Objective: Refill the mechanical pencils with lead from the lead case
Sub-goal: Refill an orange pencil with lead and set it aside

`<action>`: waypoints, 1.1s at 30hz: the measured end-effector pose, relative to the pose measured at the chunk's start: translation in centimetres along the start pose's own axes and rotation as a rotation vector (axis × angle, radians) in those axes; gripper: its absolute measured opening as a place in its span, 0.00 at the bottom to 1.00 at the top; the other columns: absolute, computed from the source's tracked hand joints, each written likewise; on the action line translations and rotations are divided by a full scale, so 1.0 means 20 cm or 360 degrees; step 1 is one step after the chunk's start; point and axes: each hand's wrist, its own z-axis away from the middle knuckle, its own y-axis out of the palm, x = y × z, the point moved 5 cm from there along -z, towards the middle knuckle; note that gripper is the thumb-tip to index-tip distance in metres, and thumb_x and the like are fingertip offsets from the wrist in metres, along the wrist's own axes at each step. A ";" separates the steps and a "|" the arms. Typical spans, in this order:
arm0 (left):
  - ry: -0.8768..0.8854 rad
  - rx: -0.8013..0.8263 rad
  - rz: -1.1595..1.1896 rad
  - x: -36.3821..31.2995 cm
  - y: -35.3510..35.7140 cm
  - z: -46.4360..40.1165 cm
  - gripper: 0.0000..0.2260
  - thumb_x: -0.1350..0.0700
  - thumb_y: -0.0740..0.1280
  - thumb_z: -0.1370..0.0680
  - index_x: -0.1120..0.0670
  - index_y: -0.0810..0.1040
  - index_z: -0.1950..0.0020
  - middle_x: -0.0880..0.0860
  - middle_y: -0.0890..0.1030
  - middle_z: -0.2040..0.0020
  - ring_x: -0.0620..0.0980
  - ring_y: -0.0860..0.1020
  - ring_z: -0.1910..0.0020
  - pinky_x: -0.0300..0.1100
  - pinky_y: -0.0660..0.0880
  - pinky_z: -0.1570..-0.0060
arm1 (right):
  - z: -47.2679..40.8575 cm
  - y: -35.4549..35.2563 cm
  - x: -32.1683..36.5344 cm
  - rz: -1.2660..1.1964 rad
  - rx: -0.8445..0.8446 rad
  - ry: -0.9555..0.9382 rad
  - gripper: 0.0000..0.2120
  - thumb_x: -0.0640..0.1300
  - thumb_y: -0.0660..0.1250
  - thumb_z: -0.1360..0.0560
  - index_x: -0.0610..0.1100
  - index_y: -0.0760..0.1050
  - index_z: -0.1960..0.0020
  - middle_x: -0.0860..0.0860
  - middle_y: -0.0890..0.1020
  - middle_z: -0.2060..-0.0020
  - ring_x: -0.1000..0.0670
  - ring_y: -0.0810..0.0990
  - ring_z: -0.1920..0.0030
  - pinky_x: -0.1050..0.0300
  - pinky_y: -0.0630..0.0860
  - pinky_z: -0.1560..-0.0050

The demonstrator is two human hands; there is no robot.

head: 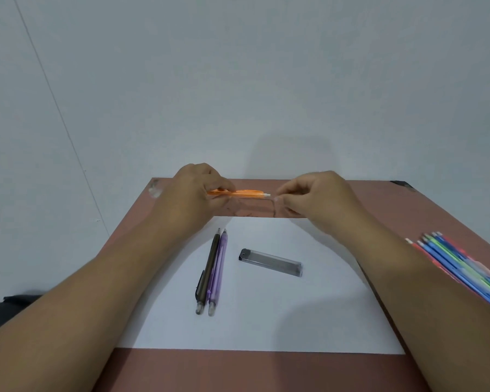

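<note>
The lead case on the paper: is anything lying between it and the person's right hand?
Nothing visible does. The lead case lies alone on the white paper, nearer the camera than the right hand; only bare paper and table show between them.

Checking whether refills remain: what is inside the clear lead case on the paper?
The lead case lies on the white paper, black cap on. Its clear body looks grey; individual leads are too fine to make out, so the contents cannot be told.

Illumination even, soft and moderately dim, with a cool grey cast. Faint shadows under both forearms on the white paper sheet [266, 315]. No glare. Detail slightly soft throughout. Wide-angle distortion bends the wall seam [54, 108] at left.
</note>
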 end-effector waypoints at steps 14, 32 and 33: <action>-0.0016 -0.0029 0.0050 -0.01 -0.01 0.00 0.09 0.59 0.74 0.25 0.49 0.87 0.47 0.46 0.77 0.57 0.43 0.70 0.55 0.20 0.61 0.54 | 0.03 0.01 0.03 -0.0574 0.0014 0.0095 0.05 0.36 0.78 0.29 0.43 0.86 0.54 0.46 0.87 0.60 0.51 0.85 0.63 0.54 0.85 0.52; -0.0028 -0.0020 0.0069 -0.02 -0.01 0.01 0.08 0.57 0.74 0.25 0.47 0.87 0.47 0.44 0.76 0.57 0.42 0.71 0.54 0.21 0.61 0.54 | 0.02 0.03 0.00 -0.0718 0.0051 0.0132 0.03 0.35 0.77 0.27 0.40 0.86 0.53 0.41 0.87 0.56 0.47 0.86 0.61 0.53 0.85 0.52; -0.0022 -0.0021 0.0066 -0.02 -0.01 0.01 0.08 0.57 0.74 0.25 0.48 0.87 0.47 0.45 0.76 0.57 0.42 0.71 0.54 0.21 0.61 0.54 | 0.02 0.03 0.00 -0.0726 0.0054 0.0132 0.03 0.35 0.76 0.27 0.40 0.86 0.53 0.40 0.87 0.56 0.47 0.86 0.61 0.53 0.85 0.52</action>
